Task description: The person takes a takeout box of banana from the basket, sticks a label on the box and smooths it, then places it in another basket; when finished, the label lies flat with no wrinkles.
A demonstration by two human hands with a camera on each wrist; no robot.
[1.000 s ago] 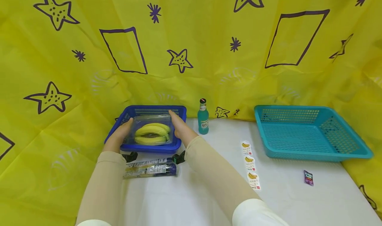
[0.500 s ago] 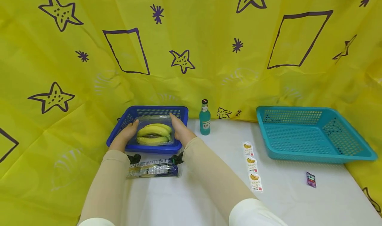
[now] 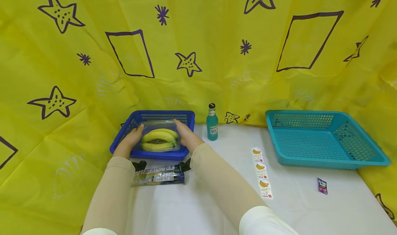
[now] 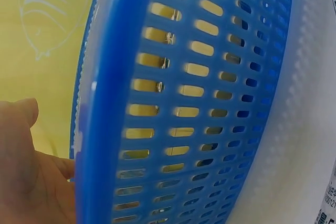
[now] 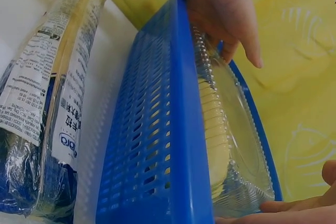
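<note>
Head view: your left hand (image 3: 129,141) and right hand (image 3: 188,137), fingers loosely straight, touch either side of a clear plastic banana box (image 3: 153,125) inside a blue perforated basket (image 3: 158,156). A turquoise bottle (image 3: 212,128) has a label starting "R"; white table (image 3: 173,207), yellow starfish-printed cloth (image 3: 217,28). Left wrist: thumb apart from fingers. Right wrist: long plastic packet (image 5: 68,103) reads "oro".

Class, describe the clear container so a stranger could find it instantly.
On the white table, at left, sits a blue basket. Inside, between left hand and right hand, is the clear container; unlike the bottle beside the basket, it shows yellow bananas.
</note>
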